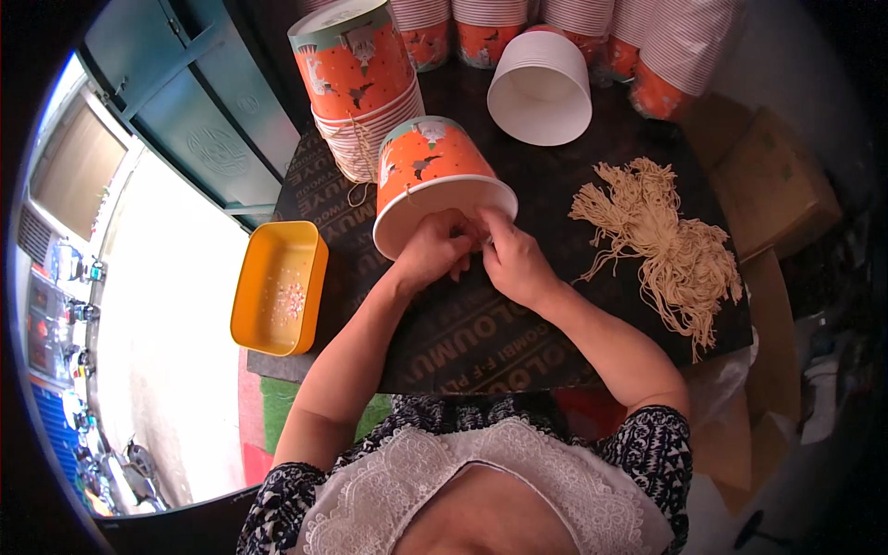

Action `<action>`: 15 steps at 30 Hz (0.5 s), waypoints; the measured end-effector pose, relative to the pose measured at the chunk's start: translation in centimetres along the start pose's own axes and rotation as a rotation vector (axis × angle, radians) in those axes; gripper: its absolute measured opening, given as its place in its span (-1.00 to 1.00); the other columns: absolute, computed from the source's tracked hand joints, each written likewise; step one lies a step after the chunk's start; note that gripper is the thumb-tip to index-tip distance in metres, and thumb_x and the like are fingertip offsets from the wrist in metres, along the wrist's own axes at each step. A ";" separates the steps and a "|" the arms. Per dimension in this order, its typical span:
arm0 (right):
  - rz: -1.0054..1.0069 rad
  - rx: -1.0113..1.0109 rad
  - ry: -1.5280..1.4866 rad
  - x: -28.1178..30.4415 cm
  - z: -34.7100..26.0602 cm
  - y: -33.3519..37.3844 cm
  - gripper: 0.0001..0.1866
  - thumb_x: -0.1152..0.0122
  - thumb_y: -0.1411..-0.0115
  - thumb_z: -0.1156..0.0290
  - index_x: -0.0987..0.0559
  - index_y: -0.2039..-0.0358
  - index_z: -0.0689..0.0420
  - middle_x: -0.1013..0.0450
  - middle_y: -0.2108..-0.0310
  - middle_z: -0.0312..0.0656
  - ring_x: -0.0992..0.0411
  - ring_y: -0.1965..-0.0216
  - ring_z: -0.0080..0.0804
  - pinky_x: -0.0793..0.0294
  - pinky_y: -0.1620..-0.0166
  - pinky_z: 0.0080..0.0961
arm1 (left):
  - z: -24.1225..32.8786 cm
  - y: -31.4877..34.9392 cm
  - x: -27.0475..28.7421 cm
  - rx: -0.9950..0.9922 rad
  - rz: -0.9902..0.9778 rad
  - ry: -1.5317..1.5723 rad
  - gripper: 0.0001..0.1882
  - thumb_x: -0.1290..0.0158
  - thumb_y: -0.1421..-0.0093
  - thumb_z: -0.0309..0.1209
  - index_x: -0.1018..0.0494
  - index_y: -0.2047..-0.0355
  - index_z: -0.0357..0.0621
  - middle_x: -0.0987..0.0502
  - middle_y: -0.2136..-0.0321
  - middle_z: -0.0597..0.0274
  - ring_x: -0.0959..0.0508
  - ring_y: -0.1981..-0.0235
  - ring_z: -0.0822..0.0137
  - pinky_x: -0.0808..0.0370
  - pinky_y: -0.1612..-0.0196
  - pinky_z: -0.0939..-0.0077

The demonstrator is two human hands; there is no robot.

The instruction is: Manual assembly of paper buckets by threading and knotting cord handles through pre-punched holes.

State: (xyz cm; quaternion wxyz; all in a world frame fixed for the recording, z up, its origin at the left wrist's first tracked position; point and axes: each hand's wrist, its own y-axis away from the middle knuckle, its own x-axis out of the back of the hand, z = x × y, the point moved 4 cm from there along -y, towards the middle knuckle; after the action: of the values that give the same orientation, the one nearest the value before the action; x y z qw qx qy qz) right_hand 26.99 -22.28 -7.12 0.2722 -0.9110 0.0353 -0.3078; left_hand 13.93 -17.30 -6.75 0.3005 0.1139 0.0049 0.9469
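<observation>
An orange paper bucket (435, 166) with printed figures and a white rim lies tipped on the table, its mouth facing me. Both hands meet at the right part of that mouth. My left hand (433, 248) is closed, its fingers curled just inside the opening. Against the rim, my right hand (514, 259) is closed too, fingertips touching those of the left. Whatever is pinched between them is hidden. A short bit of cord shows on the bucket's outer wall near the rim. To the right lies a loose bundle of beige cords (661, 250).
A yellow plastic tub (314, 277) holding small pale bits stands at the left table edge. Behind it rises a stack of orange buckets (356, 83) with cords hanging off. A white-lined bucket (541, 92) lies at the back, before several bucket stacks. Cardboard boxes (777, 185) stand right.
</observation>
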 end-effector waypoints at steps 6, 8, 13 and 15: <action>-0.109 -0.003 0.109 0.0 -0.5 0.2 -0.60 -0.04 -0.10 0.62 -0.33 0.01 0.17 -0.42 0.21 0.16 -0.44 0.21 0.16 -0.48 0.20 -0.09 | 0.1 0.3 0.1 -0.009 0.018 0.041 -0.90 0.02 -0.16 -0.54 -0.44 0.36 -0.35 -0.43 0.66 0.21 -0.42 0.71 0.45 -0.36 0.68 0.59; -0.098 0.034 0.135 0.0 0.0 0.2 -0.65 -0.04 -0.12 0.57 -0.31 0.05 0.18 -0.42 0.22 0.15 -0.45 0.25 0.17 -0.48 0.24 -0.06 | 0.1 0.2 0.0 -0.014 0.025 0.080 -0.90 0.01 -0.16 -0.53 -0.45 0.36 -0.35 -0.42 0.65 0.22 -0.42 0.71 0.45 -0.36 0.68 0.60; -0.101 0.049 0.241 1.2 -1.0 -0.1 -0.81 -0.05 -0.14 0.47 -0.36 0.22 0.16 -0.48 0.42 0.08 -0.49 0.42 0.09 -0.48 0.38 -0.06 | 1.1 0.8 -0.1 0.014 0.026 0.086 -0.89 0.00 -0.17 -0.52 -0.43 0.39 -0.35 -0.43 0.64 0.21 -0.43 0.70 0.44 -0.36 0.69 0.60; -0.148 0.060 0.294 1.8 -1.5 -0.3 -0.89 -0.08 -0.14 0.44 -0.40 0.33 0.16 -0.47 0.58 0.02 -0.49 0.54 0.03 -0.48 0.45 -0.11 | 0.8 0.7 0.0 0.035 0.039 0.079 -0.90 0.00 -0.16 -0.53 -0.43 0.41 -0.35 -0.44 0.63 0.21 -0.43 0.70 0.44 -0.37 0.69 0.60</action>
State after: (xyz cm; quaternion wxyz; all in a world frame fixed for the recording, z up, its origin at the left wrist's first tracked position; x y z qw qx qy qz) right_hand 27.54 -23.18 -5.03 0.2679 -0.8477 -0.0016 -0.4579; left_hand 13.72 -17.89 -5.89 0.2794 0.0820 0.0311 0.9562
